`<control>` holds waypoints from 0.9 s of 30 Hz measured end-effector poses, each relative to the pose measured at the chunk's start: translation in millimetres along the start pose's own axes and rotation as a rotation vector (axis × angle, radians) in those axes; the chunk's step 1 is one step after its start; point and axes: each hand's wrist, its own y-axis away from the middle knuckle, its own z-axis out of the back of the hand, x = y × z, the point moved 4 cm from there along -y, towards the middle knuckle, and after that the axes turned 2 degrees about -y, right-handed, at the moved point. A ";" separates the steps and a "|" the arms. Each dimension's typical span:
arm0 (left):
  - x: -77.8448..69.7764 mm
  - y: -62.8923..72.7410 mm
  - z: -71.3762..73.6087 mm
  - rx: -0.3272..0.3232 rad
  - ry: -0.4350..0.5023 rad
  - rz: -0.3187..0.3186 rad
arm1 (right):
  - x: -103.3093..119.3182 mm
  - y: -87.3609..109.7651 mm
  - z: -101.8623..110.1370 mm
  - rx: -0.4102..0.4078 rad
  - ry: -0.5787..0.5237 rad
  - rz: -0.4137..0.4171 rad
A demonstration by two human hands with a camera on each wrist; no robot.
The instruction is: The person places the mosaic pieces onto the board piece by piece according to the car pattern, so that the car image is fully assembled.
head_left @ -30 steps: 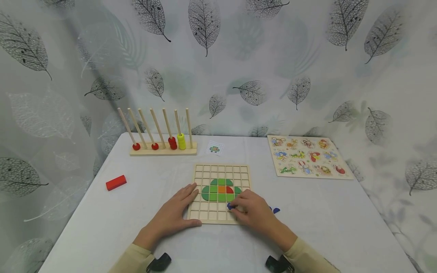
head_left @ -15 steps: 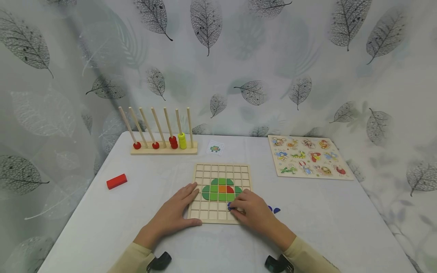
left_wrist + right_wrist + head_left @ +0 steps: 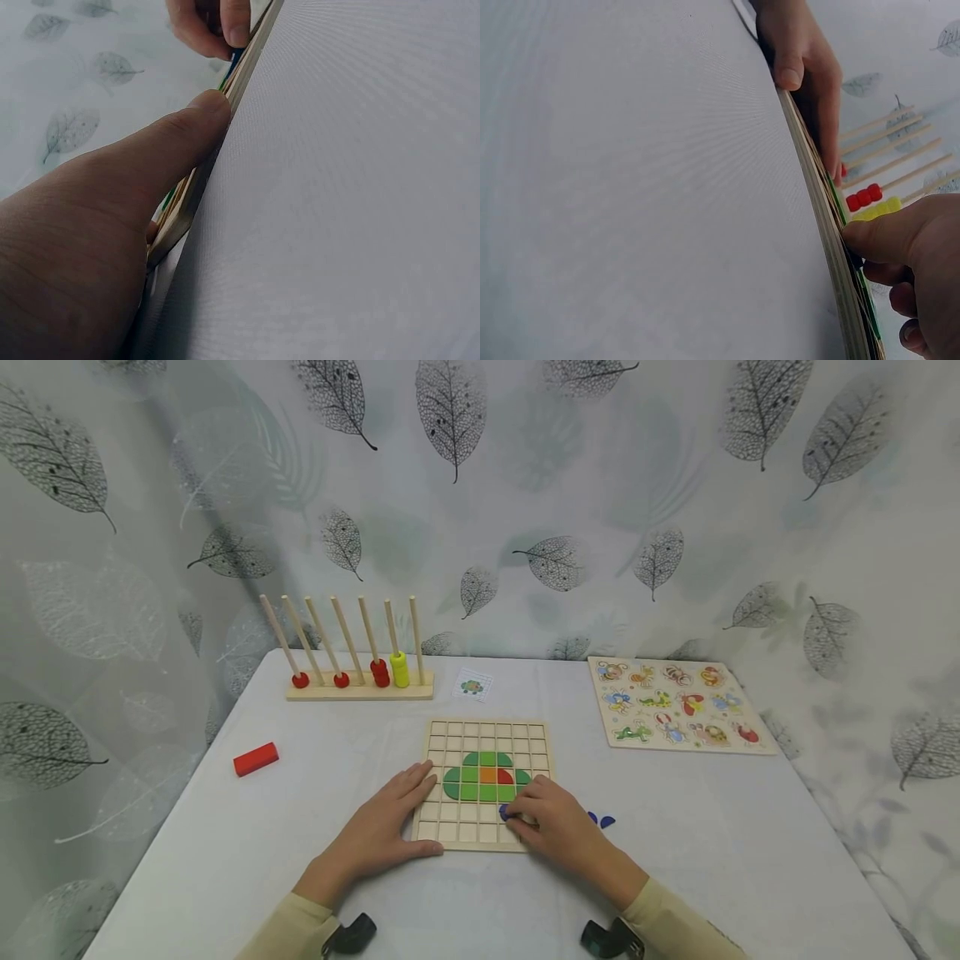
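Observation:
A square wooden grid board (image 3: 453,836) lies on the white table in the head view. Green tiles (image 3: 468,792), an orange square (image 3: 487,775) and a red rounded tile (image 3: 505,777) sit in its middle cells. My right hand (image 3: 561,827) pinches a small blue tile (image 3: 503,812) at the board, below the green tiles; the fingers partly hide it. Along the board's left side lie the straight fingers of my left hand (image 3: 380,824), its thumb touching the near edge. In the left wrist view that thumb (image 3: 206,112) rests against the board's rim.
Two blue tiles (image 3: 607,822) lie right of my right hand. Behind the board are a picture card (image 3: 472,686) and a peg abacus (image 3: 360,692) with red and yellow beads. A red block (image 3: 256,760) lies left, an insect puzzle board (image 3: 678,706) back right.
Both hands stay almost where they were. The blue tile shifts and turns slightly in my right fingers at the same spot on the board.

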 end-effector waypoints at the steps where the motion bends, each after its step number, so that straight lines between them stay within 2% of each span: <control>1: 0.4 0.2 -0.4 0.001 -0.001 0.002 | -0.3 -0.1 -0.5 0.000 -0.002 -0.002; 10: 4.3 1.7 -5.6 0.004 0.000 0.010 | -1.6 1.5 -3.8 -0.030 -0.020 -0.003; 27: 0.1 -0.3 0.1 0.001 -0.002 0.002 | -0.6 -0.9 0.8 -0.026 -0.039 -0.032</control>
